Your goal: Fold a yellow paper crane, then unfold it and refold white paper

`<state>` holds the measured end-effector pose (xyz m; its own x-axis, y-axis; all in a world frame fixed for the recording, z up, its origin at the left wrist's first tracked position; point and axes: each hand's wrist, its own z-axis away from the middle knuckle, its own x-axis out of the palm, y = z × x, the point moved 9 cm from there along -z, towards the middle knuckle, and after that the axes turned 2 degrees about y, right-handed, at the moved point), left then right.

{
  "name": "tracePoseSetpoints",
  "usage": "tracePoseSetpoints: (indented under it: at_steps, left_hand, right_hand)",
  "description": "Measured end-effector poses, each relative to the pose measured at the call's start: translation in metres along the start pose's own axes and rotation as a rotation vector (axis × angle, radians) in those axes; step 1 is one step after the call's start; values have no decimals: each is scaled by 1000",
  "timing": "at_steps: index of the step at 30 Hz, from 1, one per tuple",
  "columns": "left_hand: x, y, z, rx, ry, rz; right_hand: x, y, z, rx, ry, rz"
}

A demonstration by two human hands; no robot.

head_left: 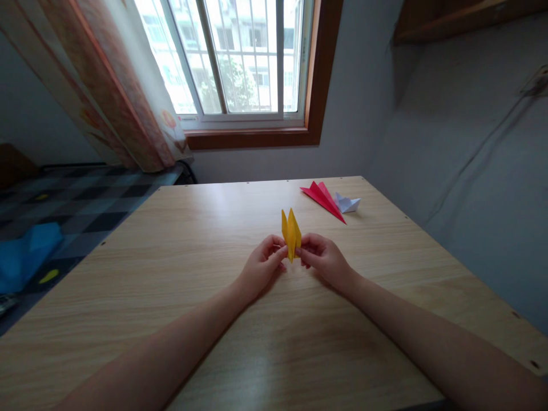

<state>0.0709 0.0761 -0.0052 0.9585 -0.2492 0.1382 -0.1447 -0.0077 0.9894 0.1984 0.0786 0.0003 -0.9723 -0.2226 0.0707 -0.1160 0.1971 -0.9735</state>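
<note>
A folded piece of yellow origami paper (291,233) stands upright between my hands, its narrow points facing up and its folds partly spread. My left hand (266,260) pinches its lower left side between thumb and fingers. On the lower right side, my right hand (324,257) grips it the same way. Both hands are low over the wooden table (205,228). Beyond them lies a red paper plane (322,200), its tip toward my right hand. A small white paper boat (347,203) rests just right of the plane.
Behind the table is a window (244,57) with a brown frame. A patterned curtain (98,85) hangs at the left, over a checked bedspread (72,194) with a blue object (32,254) on it. A wall shelf (466,23) juts out at upper right.
</note>
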Motion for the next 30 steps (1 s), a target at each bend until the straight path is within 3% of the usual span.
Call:
tracePoseSetpoints:
  at_steps: [10,18,30]
  left_hand:
    - [3,4,-1,11,-29,8]
    - [-2,12,0,52,-9,-194]
    - [-7,5,-1,-3,32,-99]
  right_hand:
    - [-6,-4,1,-32,69,77]
    - [-8,-4,0,-47,88,100]
    - [-7,1,-1,-27,45,119]
